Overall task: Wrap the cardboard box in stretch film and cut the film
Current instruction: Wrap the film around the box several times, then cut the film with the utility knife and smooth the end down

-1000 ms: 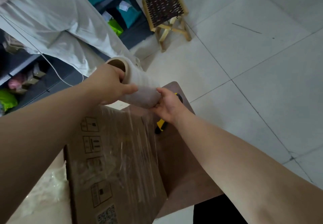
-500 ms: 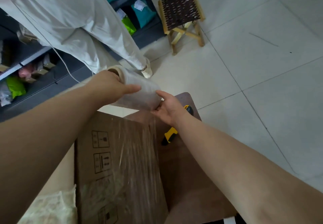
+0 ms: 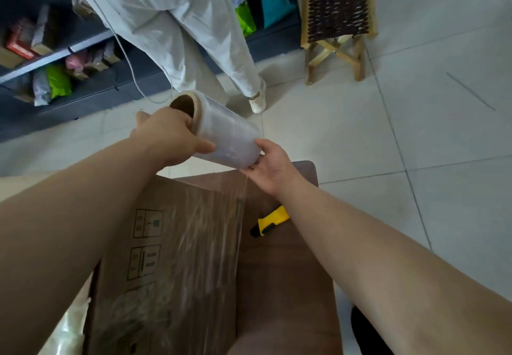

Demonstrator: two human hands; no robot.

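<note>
Between the two grips, seen from the head camera, the roll of stretch film (image 3: 225, 133) is held tilted, its open cardboard core at the far upper end. The left grip (image 3: 171, 136) is curled over that end, thumb lying along the film surface. The right grip (image 3: 273, 166), palm up, cups the lower end, thumb above and fingers under it. Below both grips a sheet of film (image 3: 221, 216) runs from the roll down onto the cardboard box (image 3: 155, 266), which stands on the brown worktop (image 3: 291, 285); glossy wrap covers the box's printed face. Beside the right forearm a yellow utility knife (image 3: 270, 220) lies on the worktop. Beyond the grips are a person in pale trousers (image 3: 171, 16), a woven stool (image 3: 336, 16) and dark shelves (image 3: 55, 55).
</note>
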